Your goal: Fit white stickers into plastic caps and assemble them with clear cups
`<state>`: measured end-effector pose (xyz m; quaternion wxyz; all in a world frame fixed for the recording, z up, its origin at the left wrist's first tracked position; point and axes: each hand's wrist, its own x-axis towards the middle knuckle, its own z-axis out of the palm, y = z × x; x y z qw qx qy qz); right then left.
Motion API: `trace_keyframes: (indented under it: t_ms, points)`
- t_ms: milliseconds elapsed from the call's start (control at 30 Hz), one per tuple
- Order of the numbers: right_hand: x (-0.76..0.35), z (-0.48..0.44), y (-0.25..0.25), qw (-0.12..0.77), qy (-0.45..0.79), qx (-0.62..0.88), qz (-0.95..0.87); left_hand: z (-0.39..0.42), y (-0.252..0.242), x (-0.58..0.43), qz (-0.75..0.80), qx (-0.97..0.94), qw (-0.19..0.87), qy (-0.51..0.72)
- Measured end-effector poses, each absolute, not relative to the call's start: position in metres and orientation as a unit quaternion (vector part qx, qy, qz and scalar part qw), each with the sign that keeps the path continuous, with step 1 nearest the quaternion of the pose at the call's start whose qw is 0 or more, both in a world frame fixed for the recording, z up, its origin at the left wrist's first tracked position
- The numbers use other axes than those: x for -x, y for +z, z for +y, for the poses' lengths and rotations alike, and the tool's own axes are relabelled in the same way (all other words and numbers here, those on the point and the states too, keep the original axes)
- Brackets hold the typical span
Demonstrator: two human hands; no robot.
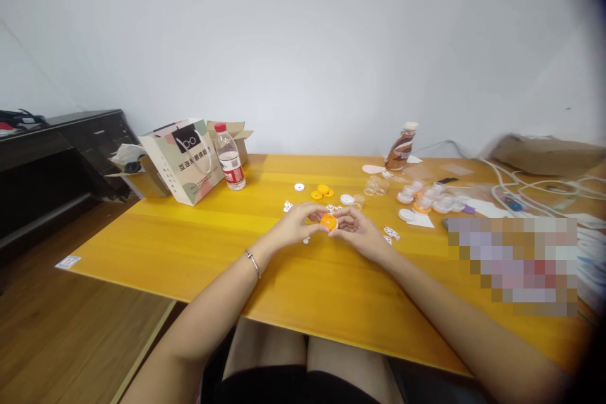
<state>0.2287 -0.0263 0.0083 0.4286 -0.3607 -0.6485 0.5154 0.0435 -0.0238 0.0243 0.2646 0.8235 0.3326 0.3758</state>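
Between my two hands, just above the table, is a small round orange piece with a pale rim (pixel 329 222). The fingers of my left hand (pixel 303 221) are closed on its left side, and my right hand (pixel 357 231) grips its right edge. Beyond my hands lie several orange discs (pixel 322 191), a white ring (pixel 299 187) and a white disc (pixel 347 199). Small white cut-out pieces (pixel 288 206) lie left of my left hand, and more white cut-outs (pixel 391 233) lie right of my right hand. Clear plastic rings (pixel 375 187) stand behind.
On the wooden table (pixel 189 252) stand a paper bag (pixel 187 161), a water bottle (pixel 230 161) and a brown drink bottle (pixel 401 148). Several clear-topped round containers (pixel 438 199) cluster at the right. White cables (pixel 506 180) and a pixelated patch (pixel 516 265) are farther right.
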Motion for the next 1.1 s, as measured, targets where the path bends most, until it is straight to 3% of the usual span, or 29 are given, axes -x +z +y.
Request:
trace_keyframes:
  t_ms: [233, 467, 667, 933, 1100]
  points:
    - [-0.231, -0.023, 0.003, 0.409, 0.530, 0.358, -0.651, -0.028, 0.030, -0.040, 0.304, -0.859, 0.247, 0.330]
    - [-0.239, -0.021, -0.002, 0.271, 0.618, 0.335, -0.657, -0.034, 0.028, -0.042, 0.309, -0.897, 0.220, 0.228]
    - [-0.249, -0.019, 0.011, 0.179, 0.605, 0.367, -0.683, -0.037, 0.027, -0.049, 0.285, -0.924, 0.191, 0.165]
    - [-0.281, 0.004, 0.028, 0.337, 0.410, 0.493, -0.689, -0.042, 0.027, -0.051, 0.259, -0.931, 0.223, 0.130]
    - [-0.289, 0.015, 0.015, 0.330, 0.241, 0.555, -0.724, -0.041, 0.029, -0.050, 0.250, -0.926, 0.248, 0.133]
